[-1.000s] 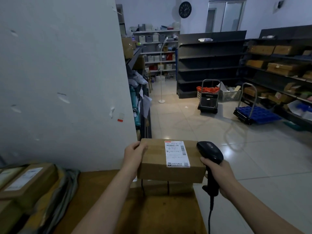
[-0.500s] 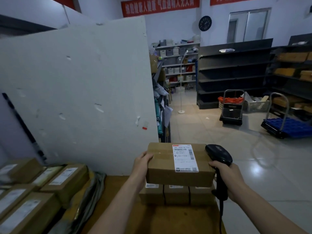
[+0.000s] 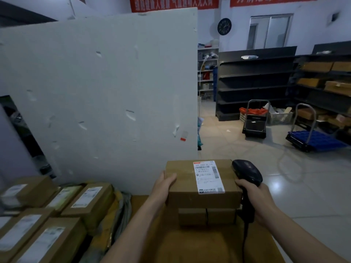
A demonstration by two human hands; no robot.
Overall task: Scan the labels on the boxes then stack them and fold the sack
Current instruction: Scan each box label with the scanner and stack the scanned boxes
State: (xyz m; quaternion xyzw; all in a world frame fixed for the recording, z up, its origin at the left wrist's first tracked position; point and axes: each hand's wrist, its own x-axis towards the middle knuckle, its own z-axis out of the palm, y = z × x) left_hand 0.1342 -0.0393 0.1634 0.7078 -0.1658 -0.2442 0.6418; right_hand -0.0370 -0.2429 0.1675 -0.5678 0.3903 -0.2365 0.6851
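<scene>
Judging the job part done: left hand (image 3: 164,184) grip curled on a labelled box (image 3: 187,186) atop or just above the stacked row (image 3: 207,216) at the far edge of the counter (image 3: 190,245), right hand (image 3: 259,203) grip wrapped round the scanner (image 3: 247,172), more boxes (image 3: 89,200) and the unfolded sack (image 3: 122,209) lying at its left.

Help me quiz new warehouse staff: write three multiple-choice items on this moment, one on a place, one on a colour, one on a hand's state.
1. Where is the labelled box? A on the floor; B over the lower boxes; C on a shelf.
2. The scanner is: A white; B red; C black.
3. The right hand: A lies flat and empty; B grips the scanner; C presses the label.
Answers: B, those boxes show right beneath it; C, its head is plainly black; B, fingers curl round its handle.
</scene>
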